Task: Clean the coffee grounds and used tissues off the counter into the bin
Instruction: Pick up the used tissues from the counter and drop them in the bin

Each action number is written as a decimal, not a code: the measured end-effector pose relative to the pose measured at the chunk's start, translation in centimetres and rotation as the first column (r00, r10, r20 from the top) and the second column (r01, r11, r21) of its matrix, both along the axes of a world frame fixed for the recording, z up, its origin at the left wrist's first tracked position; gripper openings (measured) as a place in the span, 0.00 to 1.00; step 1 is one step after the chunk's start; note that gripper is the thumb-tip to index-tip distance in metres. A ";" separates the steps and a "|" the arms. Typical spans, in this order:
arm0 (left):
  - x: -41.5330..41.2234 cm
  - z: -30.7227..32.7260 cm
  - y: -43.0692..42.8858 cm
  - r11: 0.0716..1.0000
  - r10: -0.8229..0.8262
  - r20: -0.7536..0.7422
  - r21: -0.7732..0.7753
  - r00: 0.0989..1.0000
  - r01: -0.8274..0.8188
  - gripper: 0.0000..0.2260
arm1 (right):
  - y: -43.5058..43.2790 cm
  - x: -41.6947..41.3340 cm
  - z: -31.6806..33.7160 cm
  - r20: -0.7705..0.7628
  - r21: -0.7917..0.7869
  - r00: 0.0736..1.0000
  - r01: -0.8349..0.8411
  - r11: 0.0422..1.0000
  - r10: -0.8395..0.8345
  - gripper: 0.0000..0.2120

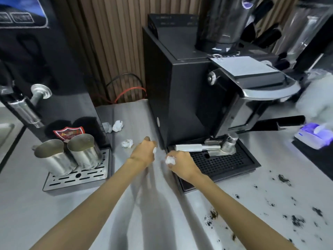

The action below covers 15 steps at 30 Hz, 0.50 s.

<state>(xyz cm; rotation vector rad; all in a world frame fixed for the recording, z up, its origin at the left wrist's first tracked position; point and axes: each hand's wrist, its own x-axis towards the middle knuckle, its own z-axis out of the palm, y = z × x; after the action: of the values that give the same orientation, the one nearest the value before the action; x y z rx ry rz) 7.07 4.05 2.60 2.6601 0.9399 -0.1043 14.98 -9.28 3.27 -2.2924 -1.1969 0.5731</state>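
My left hand [143, 152] is closed around a bit of white tissue that peeks out at its right side. My right hand [180, 163] grips a crumpled white tissue [170, 160] next to the espresso machine's front corner. A stained tissue ball [127, 143] lies on the steel counter [126, 186] just left of my left hand. Two more crumpled tissues [118, 125] lie farther back beside the left machine. Dark coffee grounds [281, 210] are scattered over the counter at the right. No bin is in view.
A black espresso machine [182, 91] with a portafilter [203, 147] on its drip tray [221, 161] stands right of centre. Two steel milk jugs [72, 154] stand on a slotted tray [77, 175] at the left. A grinder and a white cloth are at the far right.
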 end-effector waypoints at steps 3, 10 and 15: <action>0.6 1.1 -5.7 0.995 -0.103 -0.007 0.005 0.995 0.103 0.15 | -5.3 1.0 1.3 0.064 -0.003 0.997 0.047 0.999 -0.047 0.14; 3.6 3.2 -23.4 0.962 -0.268 0.083 -0.023 0.960 0.271 0.16 | -23.0 3.9 2.6 0.065 0.006 0.951 0.303 0.953 -0.303 0.15; 6.8 2.3 -35.9 0.910 -0.347 0.278 -0.131 0.896 0.393 0.13 | -36.4 5.9 1.6 -0.031 0.027 0.866 0.501 0.865 -0.500 0.17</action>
<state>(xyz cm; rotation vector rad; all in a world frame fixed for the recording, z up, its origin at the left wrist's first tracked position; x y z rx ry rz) 13.89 -31.81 4.88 2.5669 0.3172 0.0549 20.90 -45.73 4.90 -2.4242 -0.5460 0.3735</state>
